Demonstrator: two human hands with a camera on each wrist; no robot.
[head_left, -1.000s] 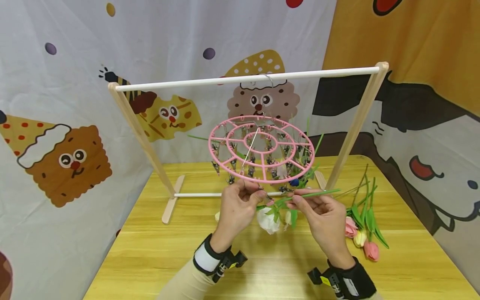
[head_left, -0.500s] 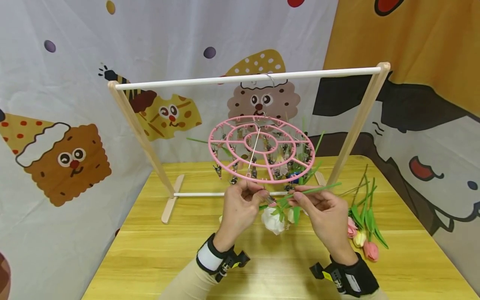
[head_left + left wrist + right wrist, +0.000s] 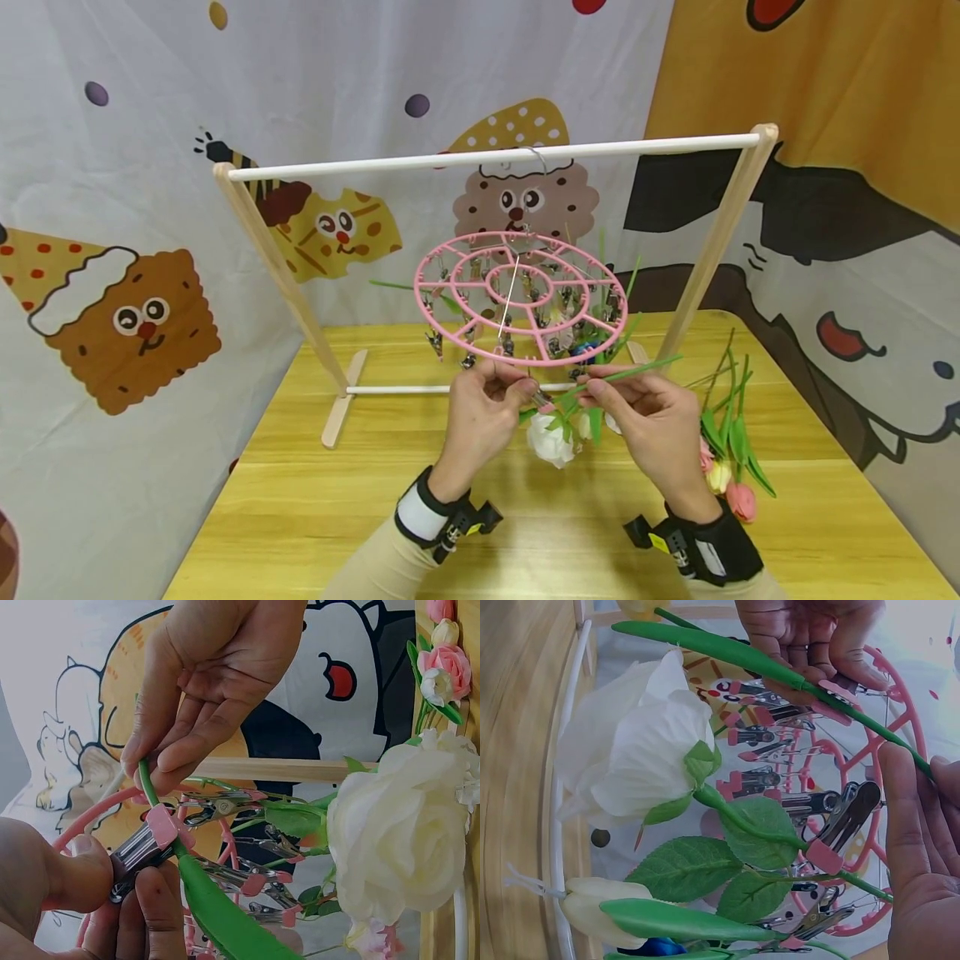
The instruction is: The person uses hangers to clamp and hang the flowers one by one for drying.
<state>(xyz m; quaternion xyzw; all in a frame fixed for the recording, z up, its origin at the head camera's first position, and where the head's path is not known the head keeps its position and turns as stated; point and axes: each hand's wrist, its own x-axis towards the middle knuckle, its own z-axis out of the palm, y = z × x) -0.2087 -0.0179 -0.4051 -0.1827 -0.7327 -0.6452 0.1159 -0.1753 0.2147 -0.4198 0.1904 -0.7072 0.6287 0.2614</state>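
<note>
My left hand [image 3: 487, 408] pinches a metal clip [image 3: 142, 851] with pink tips, below the front rim of a pink round clip hanger [image 3: 525, 361]. Between those tips lies the green stem [image 3: 885, 733] of an artificial flower, with a long leaf [image 3: 225, 919] beside it. My right hand [image 3: 648, 421] pinches this stem farther along, between thumb and fingers. A yellow bloom [image 3: 641, 607] shows at the top edge of the right wrist view, near the stem's far end. Close by, a white rose [image 3: 637, 742] hangs head down from another clip [image 3: 844, 825].
A wooden stand with a white top bar [image 3: 375, 165] carries the hanger. Other clips hold flowers, including a cream tulip [image 3: 600, 911] and a blue flower [image 3: 652, 946]. Pink and yellow tulips [image 3: 741, 502] lie on the wooden table [image 3: 555, 533] at the right.
Both hands have shifted slightly right, still holding clip and stem. The hanging clips and the white rose have swung a little; the rose is farther right.
</note>
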